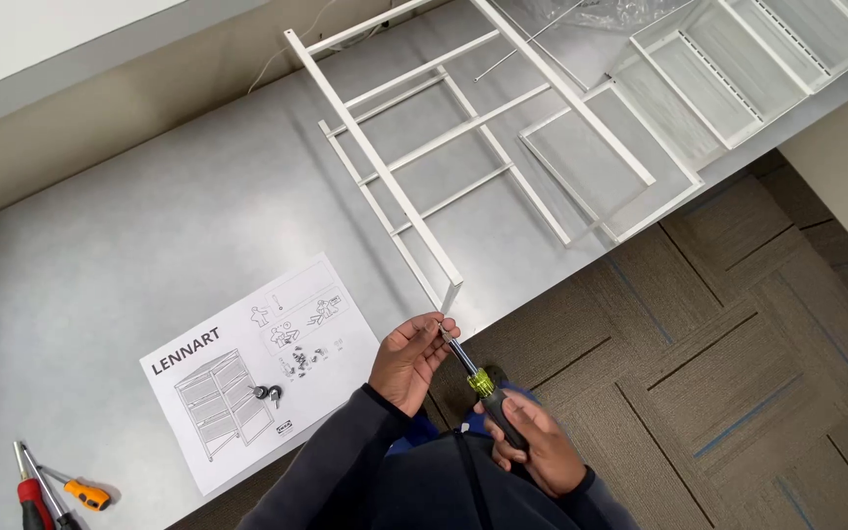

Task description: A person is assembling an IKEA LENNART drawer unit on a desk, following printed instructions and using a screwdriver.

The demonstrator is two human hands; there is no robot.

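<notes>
Screwdriver [483, 385] tip hidden behind left hand [407, 361]; right hand [539, 447] grips handle.

An instruction sheet [257, 373] with a line drawing of a drawer unit lies on the grey table [130, 255], two small dark castors [268, 394] resting on it. At the near left edge lie a red-handled tool [33, 496] and a small orange one [87, 496]. Far right, white mesh baskets [738, 59] sit beside clear plastic wrapping [610, 12]. Brown carpet tiles [728, 383] cover the floor.
</notes>
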